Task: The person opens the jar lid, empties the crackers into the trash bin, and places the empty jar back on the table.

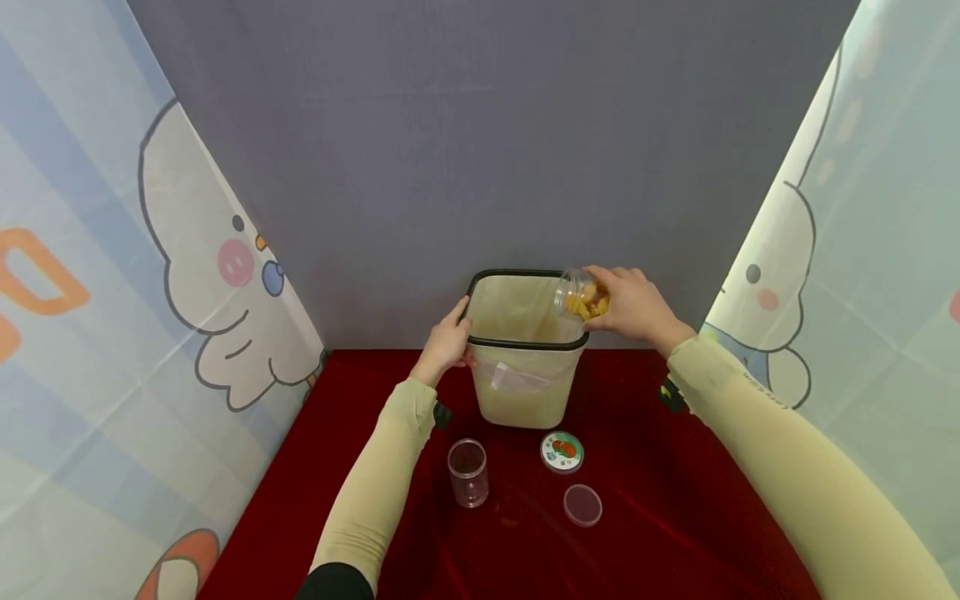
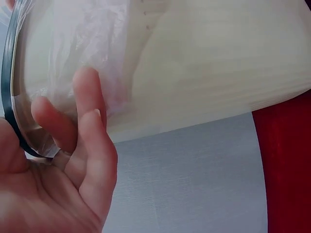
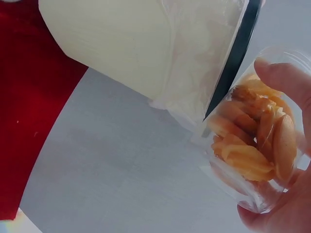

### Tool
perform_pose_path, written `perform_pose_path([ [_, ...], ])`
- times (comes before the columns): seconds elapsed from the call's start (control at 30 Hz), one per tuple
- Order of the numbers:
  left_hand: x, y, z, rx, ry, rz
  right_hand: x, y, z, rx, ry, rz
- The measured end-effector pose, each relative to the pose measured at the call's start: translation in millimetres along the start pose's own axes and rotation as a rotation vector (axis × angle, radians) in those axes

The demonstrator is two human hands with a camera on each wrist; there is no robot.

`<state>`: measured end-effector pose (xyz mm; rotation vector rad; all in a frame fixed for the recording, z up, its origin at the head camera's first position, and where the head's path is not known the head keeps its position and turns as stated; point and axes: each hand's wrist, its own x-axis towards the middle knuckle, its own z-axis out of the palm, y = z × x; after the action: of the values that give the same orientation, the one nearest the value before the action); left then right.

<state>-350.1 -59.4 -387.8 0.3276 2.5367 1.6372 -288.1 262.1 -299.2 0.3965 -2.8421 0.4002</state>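
Observation:
A cream trash bin [image 1: 525, 408] with a black rim and a clear liner [image 2: 90, 43] stands at the back of the table. My left hand [image 1: 447, 340] grips the bin's left rim, fingers against the outer wall. Over the right rim, my right hand [image 1: 636, 307] holds a clear plastic jar [image 1: 566, 292] tipped sideways, mouth toward the bin's inside. Orange-yellow dried pieces [image 3: 255, 131], perhaps fruit, still lie inside the jar. The bin's bottom is hidden from the head view.
On the red cloth [image 1: 645, 533] before the bin stands a second clear jar [image 1: 468, 479], upright. To its right lie a round lid with an orange picture label [image 1: 562, 452] and a plain clear lid [image 1: 582, 505]. A grey backdrop [image 1: 495, 150] rises behind.

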Motion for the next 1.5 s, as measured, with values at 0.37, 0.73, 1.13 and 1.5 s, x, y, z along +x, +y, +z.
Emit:
perform_pose_path([
  [0.37, -4.2, 0.6, -2.6, -0.044, -0.004, -0.024, -0.7, -4.1, 0.9, -0.083, 0.013, -0.021],
  [0.73, -5.7, 2.4, 2.0, -0.05, 0.009, -0.023, -0.8, -6.2, -3.8, -0.19, 0.045, -0.106],
  [1.13, -5.5, 3.4, 2.9, -0.044, 0.018, -0.021, -1.2, -3.1, -0.9, -0.258, 0.105, -0.192],
  [1.5, -6.4, 4.2, 2.2, -0.022, 0.023, -0.024, -2.8, -1.7, 0.4, -0.284, 0.154, -0.238],
])
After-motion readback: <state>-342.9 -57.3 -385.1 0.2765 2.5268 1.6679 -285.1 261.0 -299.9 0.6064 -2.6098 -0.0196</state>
